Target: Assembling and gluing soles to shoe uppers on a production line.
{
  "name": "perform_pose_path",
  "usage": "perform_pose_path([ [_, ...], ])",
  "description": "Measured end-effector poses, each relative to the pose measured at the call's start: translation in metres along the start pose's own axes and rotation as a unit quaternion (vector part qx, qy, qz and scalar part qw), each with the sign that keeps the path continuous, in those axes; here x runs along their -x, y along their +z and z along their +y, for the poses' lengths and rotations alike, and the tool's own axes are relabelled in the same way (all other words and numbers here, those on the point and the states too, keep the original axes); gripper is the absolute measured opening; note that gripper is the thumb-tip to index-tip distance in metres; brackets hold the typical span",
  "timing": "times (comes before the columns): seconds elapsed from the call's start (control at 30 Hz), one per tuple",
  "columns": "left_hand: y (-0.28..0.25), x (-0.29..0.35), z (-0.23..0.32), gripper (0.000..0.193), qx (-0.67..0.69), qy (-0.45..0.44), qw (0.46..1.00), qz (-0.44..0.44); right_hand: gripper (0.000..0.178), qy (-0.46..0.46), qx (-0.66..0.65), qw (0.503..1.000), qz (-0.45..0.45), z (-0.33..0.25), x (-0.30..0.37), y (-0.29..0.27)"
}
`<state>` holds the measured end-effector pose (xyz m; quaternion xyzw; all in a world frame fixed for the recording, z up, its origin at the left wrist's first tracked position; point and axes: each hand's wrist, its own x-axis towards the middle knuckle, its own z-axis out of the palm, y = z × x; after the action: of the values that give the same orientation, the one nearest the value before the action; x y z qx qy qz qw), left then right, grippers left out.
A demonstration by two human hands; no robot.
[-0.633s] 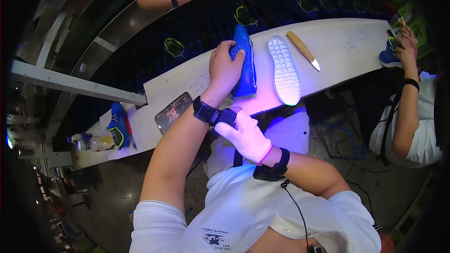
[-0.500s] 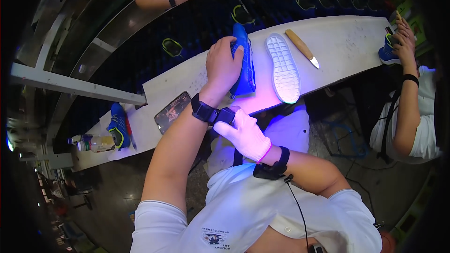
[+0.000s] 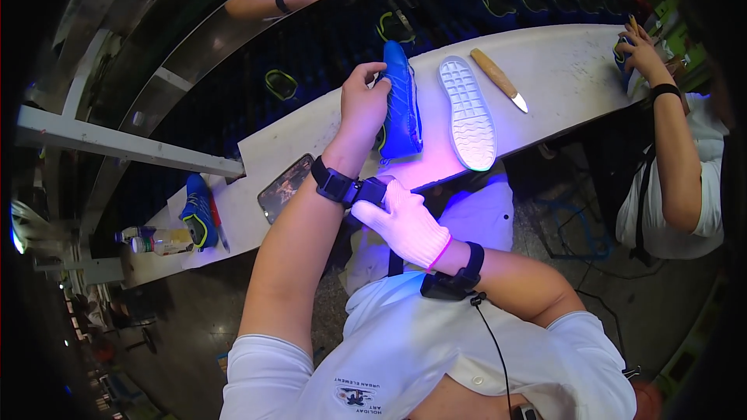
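Observation:
A blue shoe upper [image 3: 403,105] lies lengthwise on the white bench top. My left hand [image 3: 364,105], bare, is at its left side, with curled fingers and thumb against the upper's edge near the far end. A black strapped device [image 3: 334,184] is worn on my left wrist. My right hand [image 3: 406,223], in a white knitted glove, pinches the small dark box of that device between thumb and fingers. Right of the upper, a white shoe sole [image 3: 468,114] rests tread side up. Beside the sole is a wooden-handled knife [image 3: 499,80] with a short blade.
A phone [image 3: 286,188] lies left of my forearm. Farther left are another blue shoe [image 3: 199,211] and bottles [image 3: 162,241]. Shoes with lime-green collars [image 3: 282,84] stand in the dark strip beyond the bench [image 3: 568,70]. A co-worker's hands [image 3: 648,60] handle a shoe at right.
My left fingers have drawn back from over the upper to its left edge, and the upper has turned slightly. My right hand stays at the wrist device. The co-worker's hands moved leftward and farther away.

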<state>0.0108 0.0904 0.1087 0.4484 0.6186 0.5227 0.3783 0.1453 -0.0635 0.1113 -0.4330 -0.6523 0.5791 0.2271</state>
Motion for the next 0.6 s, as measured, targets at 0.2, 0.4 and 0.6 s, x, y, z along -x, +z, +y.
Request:
perform_pose_path([
  [0.2,0.005,0.007,-0.004,0.039,-0.224,0.114,0.968,0.013,0.06,0.0,-0.016,1.0,0.006,-0.015,0.006,-0.009],
  [0.4,0.001,0.017,0.008,0.036,-0.434,0.399,0.808,0.0,0.047,0.091,-0.21,0.967,-0.108,-0.023,0.008,-0.016],
  [0.6,0.003,0.017,0.018,0.028,-0.347,0.394,0.851,-0.007,0.043,0.089,-0.105,0.99,-0.029,-0.023,0.017,-0.003],
])
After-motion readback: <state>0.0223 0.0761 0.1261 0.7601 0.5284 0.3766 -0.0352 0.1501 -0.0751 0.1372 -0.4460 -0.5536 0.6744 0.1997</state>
